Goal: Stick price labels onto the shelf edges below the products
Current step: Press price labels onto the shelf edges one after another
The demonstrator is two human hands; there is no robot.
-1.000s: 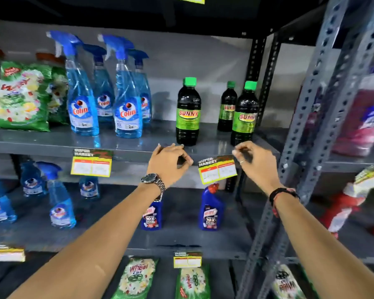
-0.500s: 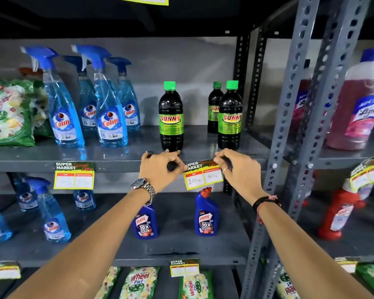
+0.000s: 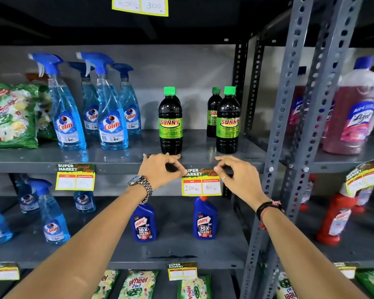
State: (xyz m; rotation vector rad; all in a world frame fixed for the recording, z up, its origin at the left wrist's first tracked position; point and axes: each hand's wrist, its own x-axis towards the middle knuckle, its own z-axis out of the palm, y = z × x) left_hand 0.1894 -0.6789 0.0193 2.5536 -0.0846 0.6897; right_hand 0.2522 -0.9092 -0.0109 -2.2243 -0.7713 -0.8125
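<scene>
A yellow price label [image 3: 201,183] reading 100 and 80 hangs level against the grey shelf edge [image 3: 117,168], below the dark Sunny bottles [image 3: 170,120]. My left hand [image 3: 160,170] pinches the label's top left corner. My right hand [image 3: 235,174] pinches its top right corner against the edge. Another label [image 3: 75,178] is stuck on the same edge further left, under the blue Colin spray bottles [image 3: 109,104].
Harpic bottles [image 3: 205,219] stand on the shelf below. A perforated grey upright [image 3: 289,126] rises right of my right hand. Pink Lizol bottles [image 3: 358,108] and a bent label [image 3: 366,175] are in the right bay. More labels hang on lower edges [image 3: 182,271] and above [image 3: 140,5].
The label has gone from tilted to level against the shelf edge, with both hands closing in on its top corners. The view has shifted slightly up and right.
</scene>
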